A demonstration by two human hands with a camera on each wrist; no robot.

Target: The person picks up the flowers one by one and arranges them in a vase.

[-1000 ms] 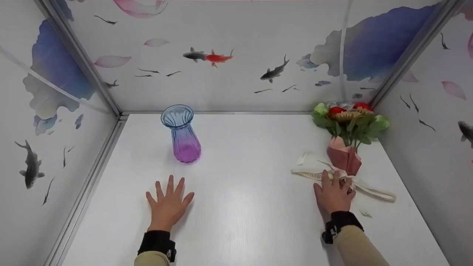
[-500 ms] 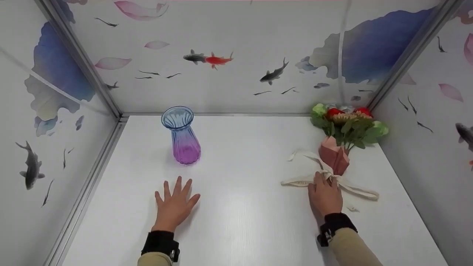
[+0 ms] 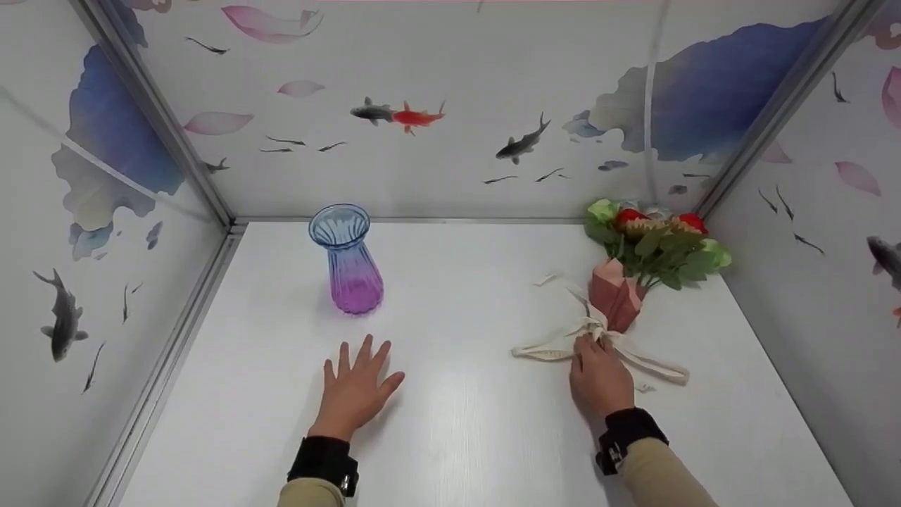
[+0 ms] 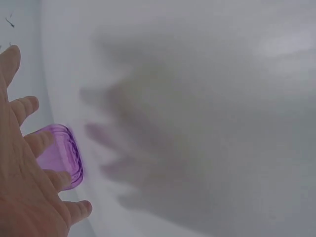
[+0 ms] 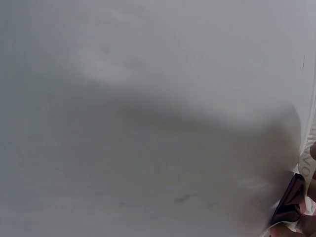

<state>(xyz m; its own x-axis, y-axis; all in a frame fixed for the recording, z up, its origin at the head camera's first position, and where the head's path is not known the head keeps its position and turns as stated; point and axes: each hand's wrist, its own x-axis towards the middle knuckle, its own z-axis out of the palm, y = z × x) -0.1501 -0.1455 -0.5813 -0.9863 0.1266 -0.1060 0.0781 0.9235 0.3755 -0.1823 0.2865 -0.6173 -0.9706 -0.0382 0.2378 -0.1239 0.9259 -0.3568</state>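
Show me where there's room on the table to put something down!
The table is bare between the vase and bouquet, and also between the left hand and right hand. A bare strip lies left of the vase. It's crowded where the right hand, ribbon and bouquet bunch together.

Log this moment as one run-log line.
left hand: fingers spread, holding nothing | right hand: grips bouquet at ribbon | glass vase: upright, beyond left hand
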